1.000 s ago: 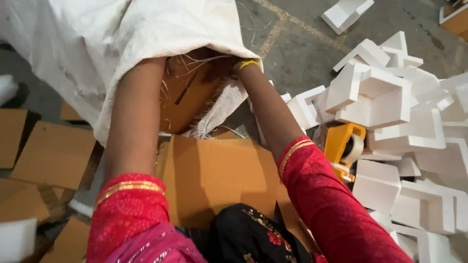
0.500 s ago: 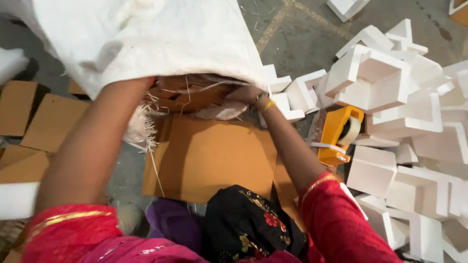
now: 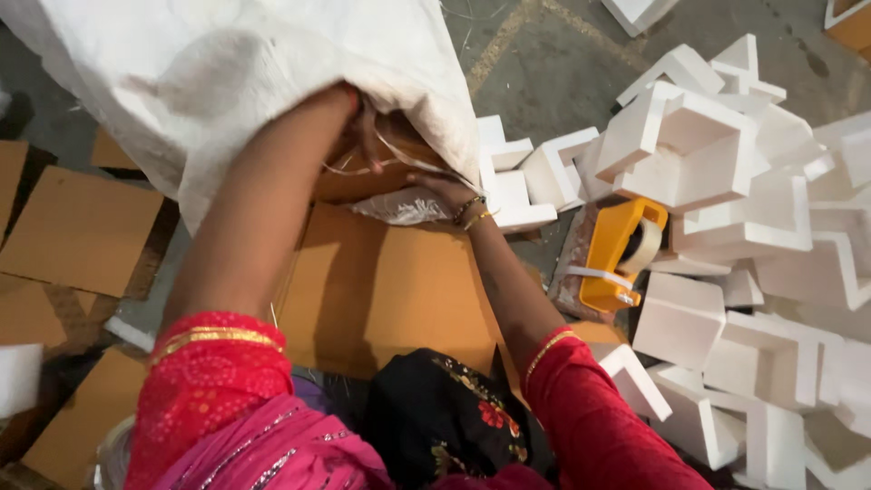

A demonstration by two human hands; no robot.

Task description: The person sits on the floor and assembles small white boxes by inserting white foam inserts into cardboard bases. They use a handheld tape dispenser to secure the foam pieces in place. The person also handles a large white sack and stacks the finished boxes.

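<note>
A big white woven sack point(image 3: 227, 82) lies across the top of the view with its mouth facing me. Brown cardboard point(image 3: 358, 177) shows inside the opening. My left hand point(image 3: 363, 136) grips the sack's upper rim, fingers curled over the edge. My right hand point(image 3: 435, 189) holds the lower rim, where the frayed white cloth folds back. Both arms wear red sleeves with gold trim. A flat brown cardboard sheet point(image 3: 390, 290) lies on the floor just below the sack's mouth.
A heap of white foam corner pieces point(image 3: 726, 181) fills the right side. A yellow tape dispenser point(image 3: 617, 254) lies among them. Several flat cardboard pieces point(image 3: 77, 231) lie on the grey floor at the left.
Both hands have drawn back out of the sack to its rim. The sack's mouth has narrowed and moved to the right, over more of the cardboard inside.
</note>
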